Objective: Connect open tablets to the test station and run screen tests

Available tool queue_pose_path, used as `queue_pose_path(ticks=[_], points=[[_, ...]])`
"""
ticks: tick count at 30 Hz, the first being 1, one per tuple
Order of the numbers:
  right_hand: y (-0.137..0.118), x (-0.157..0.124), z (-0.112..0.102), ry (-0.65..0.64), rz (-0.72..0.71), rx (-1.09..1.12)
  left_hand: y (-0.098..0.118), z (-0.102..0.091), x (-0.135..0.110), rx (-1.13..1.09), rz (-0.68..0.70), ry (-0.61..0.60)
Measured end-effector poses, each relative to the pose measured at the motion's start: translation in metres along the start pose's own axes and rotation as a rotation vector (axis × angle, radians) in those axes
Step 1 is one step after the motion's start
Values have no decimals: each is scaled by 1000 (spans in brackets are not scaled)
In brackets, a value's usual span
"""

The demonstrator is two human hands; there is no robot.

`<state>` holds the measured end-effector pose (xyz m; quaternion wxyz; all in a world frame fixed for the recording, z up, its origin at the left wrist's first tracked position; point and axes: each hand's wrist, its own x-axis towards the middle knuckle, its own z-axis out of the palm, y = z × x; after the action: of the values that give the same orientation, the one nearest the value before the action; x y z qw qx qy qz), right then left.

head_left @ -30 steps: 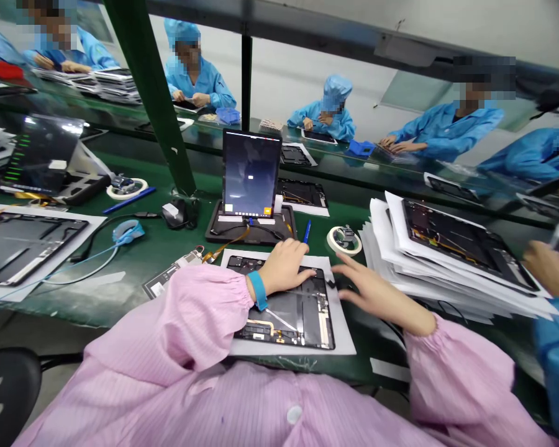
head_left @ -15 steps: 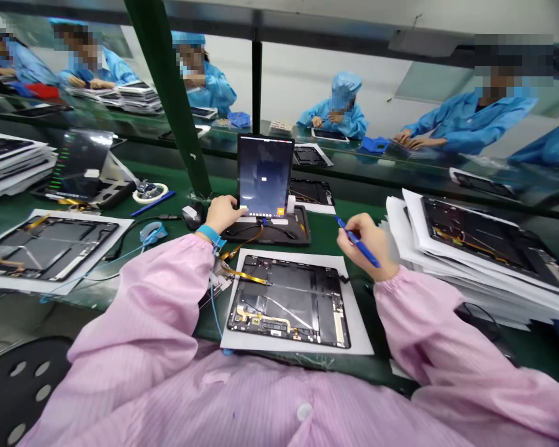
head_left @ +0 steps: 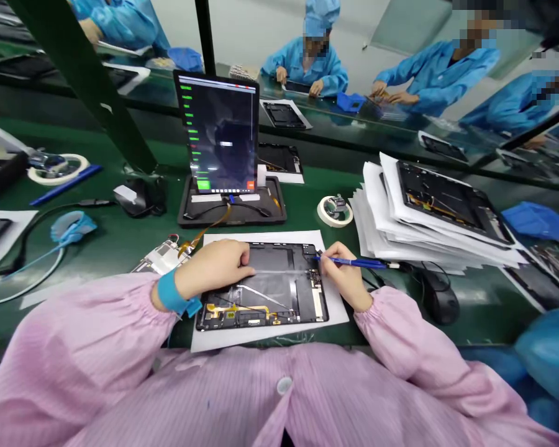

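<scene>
1. Head cam, looking down at my bench: the opened-up tablet (head_left: 279, 288) lies flat right in front of me on a white sheet (head_left: 261, 335), innards facing up.
2. My left hand (head_left: 217, 268) sits on the tablet's upper left part, fingers curled into a loose fist. I can't see anything in it. Blue wrist strap (head_left: 173, 297) is on that wrist.
3. My right hand (head_left: 347, 279) is pinching a blue pen (head_left: 354, 262). The tip points left and sits at the tablet's upper right edge; can't tell if it's actually touching the parts there.
4. Behind the tablet, a lit screen (head_left: 218, 133) stands upright in a black tray (head_left: 261, 214), with an orange flex cable (head_left: 205, 233) running from the tray toward my left hand.
5. A tape roll (head_left: 334, 211) lies just right of the tray. Further right is a stack of sheets (head_left: 386, 236) with another open tablet on top, and a black mouse (head_left: 440, 304) near my right sleeve.
6. People in blue coats work at the far benches.
</scene>
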<state>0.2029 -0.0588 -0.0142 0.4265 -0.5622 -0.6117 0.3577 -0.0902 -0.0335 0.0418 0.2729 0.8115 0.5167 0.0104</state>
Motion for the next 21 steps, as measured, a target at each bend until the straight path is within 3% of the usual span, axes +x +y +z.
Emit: queue_pose_path(ticks=[5,15,18,21], points=[[-2,-1,1,-18,-38,-148,-4,6,1,13,-10,-74],[-6,-3,-1,-2,-80,-203,-21,1,3,-272,-41,-163],[-17,15,-3,2,-191,-288,-24,1,5,-308,-32,-179],[-30,53,2,-37,-311,-587,-24,-2,7,-338,-7,-207]])
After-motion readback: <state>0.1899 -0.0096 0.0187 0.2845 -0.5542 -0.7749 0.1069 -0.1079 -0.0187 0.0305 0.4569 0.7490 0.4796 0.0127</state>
